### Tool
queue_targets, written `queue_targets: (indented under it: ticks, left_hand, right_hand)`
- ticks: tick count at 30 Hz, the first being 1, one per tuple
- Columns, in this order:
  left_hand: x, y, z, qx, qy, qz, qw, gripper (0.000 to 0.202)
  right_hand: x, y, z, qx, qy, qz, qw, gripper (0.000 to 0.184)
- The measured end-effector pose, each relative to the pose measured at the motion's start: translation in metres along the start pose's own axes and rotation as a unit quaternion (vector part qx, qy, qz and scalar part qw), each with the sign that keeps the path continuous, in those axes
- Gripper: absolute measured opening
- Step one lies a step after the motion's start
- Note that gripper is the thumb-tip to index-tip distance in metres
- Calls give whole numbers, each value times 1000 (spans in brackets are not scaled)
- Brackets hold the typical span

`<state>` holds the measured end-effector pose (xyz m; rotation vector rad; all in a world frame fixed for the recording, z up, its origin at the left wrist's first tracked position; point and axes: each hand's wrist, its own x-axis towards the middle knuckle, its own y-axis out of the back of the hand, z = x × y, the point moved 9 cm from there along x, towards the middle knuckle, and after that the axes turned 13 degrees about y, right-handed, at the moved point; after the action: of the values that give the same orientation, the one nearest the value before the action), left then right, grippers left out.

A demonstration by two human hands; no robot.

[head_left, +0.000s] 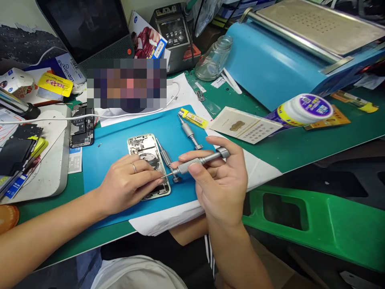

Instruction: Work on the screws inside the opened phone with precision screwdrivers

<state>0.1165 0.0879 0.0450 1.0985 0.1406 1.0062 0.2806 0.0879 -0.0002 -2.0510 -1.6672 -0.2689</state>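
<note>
The opened phone (pixel 148 162) is pinned flat by the left hand (pixel 129 182); from its right, a screwdriver (pixel 197 161) is pinched by the right hand (pixel 219 180), tip toward it.

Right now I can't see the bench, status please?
Left hand pressing opened silver phone. Right hand holds grey metal screwdriver, tip at phone. Two spare screwdrivers alongside.

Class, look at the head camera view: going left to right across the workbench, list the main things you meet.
Black phone parts on the white tray → dismantled dark phone → left hand on the opened phone → right hand holding a screwdriver → beige card → white tape roll.
</note>
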Motion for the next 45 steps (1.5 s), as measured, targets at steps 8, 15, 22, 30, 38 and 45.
queue_targets:
  ticks: [8, 15, 22, 30, 38, 45]
  left_hand:
    - [-1, -1, -1, -1, 4, -7, 1000, 8]
    - [-1, 0, 0, -4, 4, -3, 1000, 9]
    - [0, 0, 1, 3, 10, -8, 1000, 13]
    - [0, 1, -2, -4, 16, 3, 1000, 13]
    - [2, 6, -4, -12, 38, 29, 999, 15]
    - [-5, 26, 17, 16, 52, 34, 998, 9]
  right_hand:
    - [0, 0, 1, -2, -10, -7, 1000, 40]
    - [-1, -1, 0, -8, -1, -8, 1000, 40]
    - [-2, -2, -3, -17, 7, -6, 1000, 41]
    - [-2, 0, -4, -17, 25, 0, 1000, 42]
    - [0, 0, -9, -18, 64, 14, 998, 52]
    - [-1, 8, -40, -86, 221, 65, 969, 58]
